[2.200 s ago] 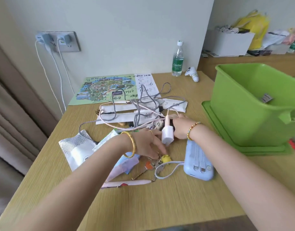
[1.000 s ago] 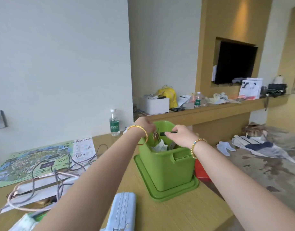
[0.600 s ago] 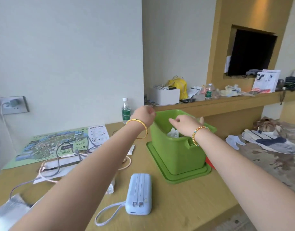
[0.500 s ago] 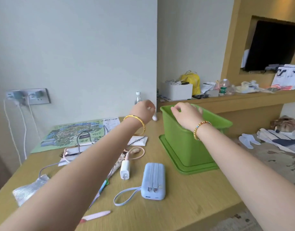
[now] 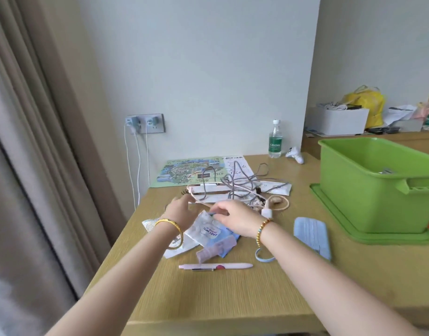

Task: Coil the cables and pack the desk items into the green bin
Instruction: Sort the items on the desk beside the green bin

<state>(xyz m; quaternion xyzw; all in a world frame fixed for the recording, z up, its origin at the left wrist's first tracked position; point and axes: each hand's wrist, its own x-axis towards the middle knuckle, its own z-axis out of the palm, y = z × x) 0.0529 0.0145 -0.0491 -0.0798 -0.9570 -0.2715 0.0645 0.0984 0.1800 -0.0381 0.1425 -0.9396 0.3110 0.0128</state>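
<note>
My left hand (image 5: 178, 210) hovers with fingers apart over the desk's left side, just short of the pink cable's end. My right hand (image 5: 232, 218) is beside it, fingertips curled down at the top edge of a white and blue packet (image 5: 206, 232), where a small blue thing shows; whether it grips anything is unclear. Behind both hands lies a tangle of grey cables (image 5: 235, 187) with a pink cable and a white charger plug (image 5: 266, 212). A blue power bank (image 5: 311, 234) and a pink pen (image 5: 215, 266) lie nearer me. The green bin (image 5: 368, 190) stands at the right.
The bin sits on its green lid (image 5: 388, 236). A map sheet (image 5: 189, 170), a water bottle (image 5: 275, 139) and a small white gadget (image 5: 296, 155) are at the back of the desk. Two white leads hang from the wall socket (image 5: 145, 123). A silver pouch (image 5: 149, 224) lies under my left wrist.
Both hands have left the green bin's rim and swung back left to the pile of packets and cables. The view has turned from the bin to the desk.
</note>
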